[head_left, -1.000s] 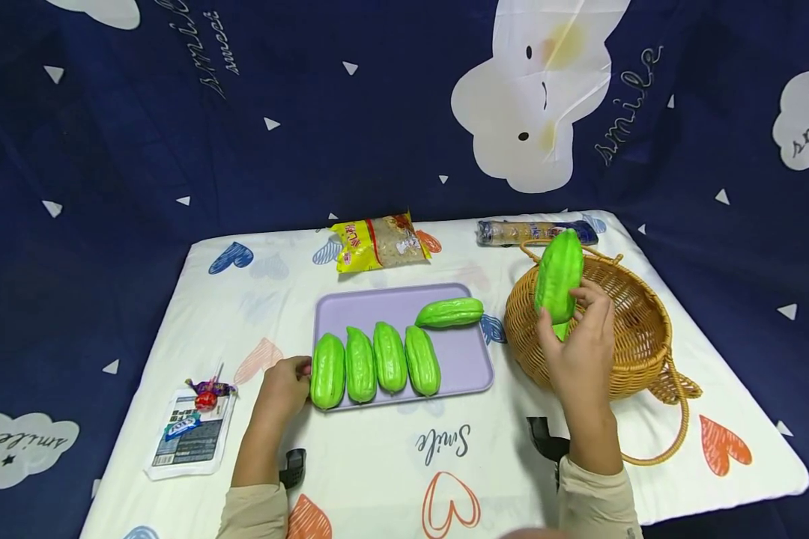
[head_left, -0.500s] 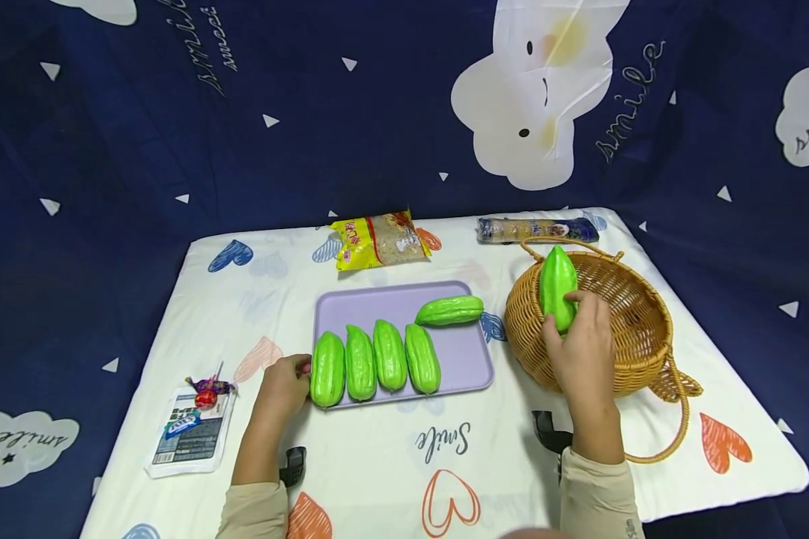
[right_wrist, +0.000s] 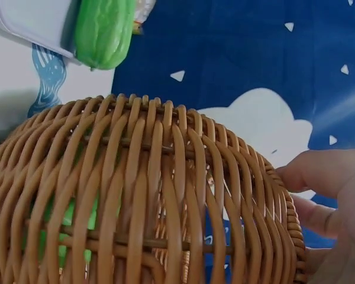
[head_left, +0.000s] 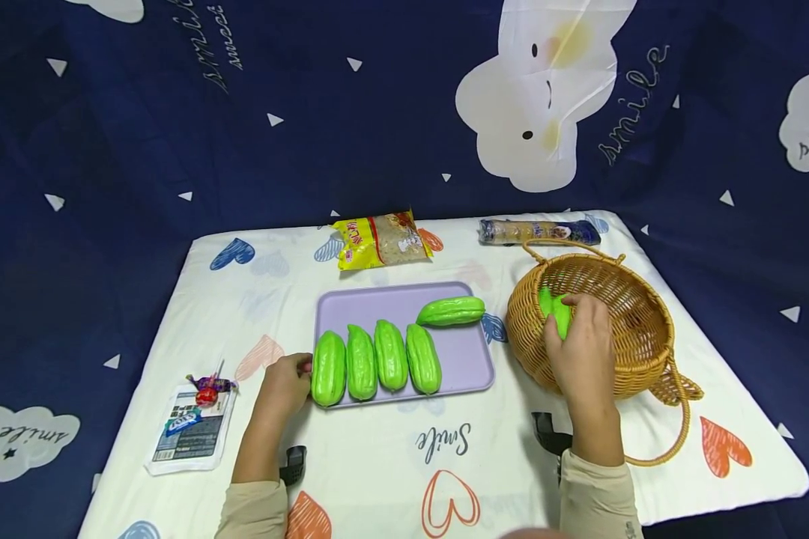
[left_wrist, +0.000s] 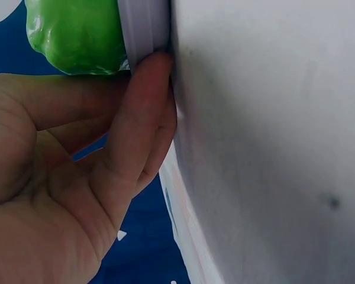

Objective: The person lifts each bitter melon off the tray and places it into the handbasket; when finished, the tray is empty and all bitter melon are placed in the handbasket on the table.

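While the right hand [head_left: 580, 348] curls its fingers round the green gourd [head_left: 554, 308] just inside the near-left wall of the wicker basket [head_left: 637, 370], the gourd looks light, stiff and glossy-slick, best gripped mid-body across its ridges.

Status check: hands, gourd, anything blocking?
Right hand grips green gourd, low inside wicker basket. Left hand touches purple tray at its left edge; five gourds on it. Nothing in the way.
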The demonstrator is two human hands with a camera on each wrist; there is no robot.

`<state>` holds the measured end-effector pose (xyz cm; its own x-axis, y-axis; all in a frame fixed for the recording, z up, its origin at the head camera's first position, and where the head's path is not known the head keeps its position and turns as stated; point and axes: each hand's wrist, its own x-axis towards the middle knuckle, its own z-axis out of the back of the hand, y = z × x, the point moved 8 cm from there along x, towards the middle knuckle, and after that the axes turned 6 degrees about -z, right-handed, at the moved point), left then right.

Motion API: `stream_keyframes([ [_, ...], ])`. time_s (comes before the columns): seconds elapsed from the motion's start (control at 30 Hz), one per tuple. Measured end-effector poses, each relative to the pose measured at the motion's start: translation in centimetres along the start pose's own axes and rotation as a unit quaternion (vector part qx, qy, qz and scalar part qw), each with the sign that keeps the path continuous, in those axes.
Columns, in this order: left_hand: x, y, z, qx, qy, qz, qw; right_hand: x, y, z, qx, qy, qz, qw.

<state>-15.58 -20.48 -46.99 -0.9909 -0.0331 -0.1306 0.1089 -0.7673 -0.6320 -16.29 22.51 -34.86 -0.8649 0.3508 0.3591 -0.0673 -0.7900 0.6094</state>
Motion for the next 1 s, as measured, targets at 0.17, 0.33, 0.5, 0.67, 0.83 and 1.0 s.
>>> stream_keyframes([
  [0.17, 0.0, -0.1, 0.1, 0.003, -0.004, -0.004, 1.0000, -0.7, 1.6, -0.3, 0.030, -0.021, 0.055, 0.998],
  [0.33, 0.0, -0.2, 0.1, 0.001, -0.003, -0.002, 1.0000, -2.6, 4.9, -2.4, 0.053, 0.011, 0.143, 0.988],
  [0.5, 0.0, -0.1, 0.0, -0.003, -0.001, 0.004, 1.0000, -5.3, 7.2, -6.8, 0.021, 0.132, 0.181, 0.974],
  [0.67, 0.0, 0.0, -0.1, -0.005, -0.001, 0.007, 1.0000, -8.0, 7.9, -10.8, -0.022, 0.246, 0.192, 0.950],
  [0.83, -0.1, 0.0, -0.2, -0.001, 0.000, 0.011, 0.9999, -9.7, 7.6, -12.9, -0.033, 0.296, 0.186, 0.936],
  [1.0, 0.0, -0.2, 0.0, 0.001, -0.001, 0.011, 0.9999, -10.1, 7.4, -13.6, -0.028, 0.298, 0.181, 0.937],
])
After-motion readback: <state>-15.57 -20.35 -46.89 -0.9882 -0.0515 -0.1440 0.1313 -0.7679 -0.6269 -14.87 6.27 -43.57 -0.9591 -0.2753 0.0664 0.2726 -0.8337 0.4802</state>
